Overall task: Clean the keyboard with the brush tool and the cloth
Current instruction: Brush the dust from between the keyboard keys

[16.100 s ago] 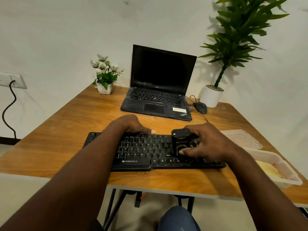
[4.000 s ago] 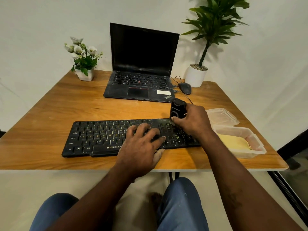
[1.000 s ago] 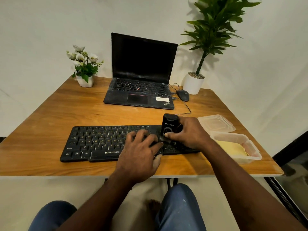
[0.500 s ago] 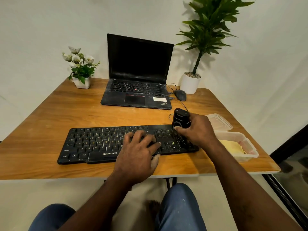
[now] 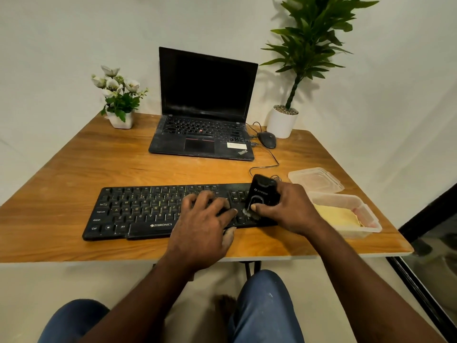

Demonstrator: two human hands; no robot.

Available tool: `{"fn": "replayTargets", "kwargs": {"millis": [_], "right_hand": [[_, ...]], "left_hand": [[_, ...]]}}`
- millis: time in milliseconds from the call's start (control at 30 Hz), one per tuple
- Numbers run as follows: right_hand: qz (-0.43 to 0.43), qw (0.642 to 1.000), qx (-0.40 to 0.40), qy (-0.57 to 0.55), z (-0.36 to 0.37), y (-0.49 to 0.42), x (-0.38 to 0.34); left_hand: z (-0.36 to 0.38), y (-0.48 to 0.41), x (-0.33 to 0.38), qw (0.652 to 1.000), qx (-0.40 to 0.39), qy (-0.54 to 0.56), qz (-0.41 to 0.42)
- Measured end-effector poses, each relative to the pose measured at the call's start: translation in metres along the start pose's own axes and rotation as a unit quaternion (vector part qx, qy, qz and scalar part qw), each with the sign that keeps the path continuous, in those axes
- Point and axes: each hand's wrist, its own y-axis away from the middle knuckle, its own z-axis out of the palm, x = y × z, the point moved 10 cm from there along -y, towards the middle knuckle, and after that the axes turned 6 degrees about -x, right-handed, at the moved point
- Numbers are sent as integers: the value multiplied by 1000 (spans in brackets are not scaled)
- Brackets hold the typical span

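The long black plastic keyboard (image 5: 138,211) lies across the lower centre of the frame on the brown wooden surface (image 5: 74,169), parallel to its near edge. The left hand (image 5: 200,226) rests flat on the keys just right of the keyboard's middle, its grip spread and the fingers straight. The right hand (image 5: 291,209) holds the small black rounded brush tool (image 5: 263,194) tilted on the keyboard's right end. Its grip is curled round the tool's body, with the thumb pressed on the front; the tool's lower tip is blurred. The folded yellow cloth (image 5: 338,215) lies inside a clear rectangular plastic container (image 5: 366,226) at the right of the frame, just beside the keyboard. The clear plastic lid (image 5: 315,179) lies behind that container. An open black laptop (image 5: 205,107) stands at upper centre.
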Motion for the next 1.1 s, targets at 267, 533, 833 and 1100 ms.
{"fn": "replayTargets", "kwargs": {"millis": [267,533,833,1100], "right_hand": [[-20,999,-8,-32,12,14,-18],[9,995,95,18,-9,14,-12],[32,991,125,25,-16,9,-13],[61,981,166,79,-31,16,4]], "left_hand": [[-1,1,0,1000,8,-3,3],[-1,1,0,1000,12,1,2],[-4,2,1,1000,18,0,5],[-5,2,1,1000,19,-3,2]]}}
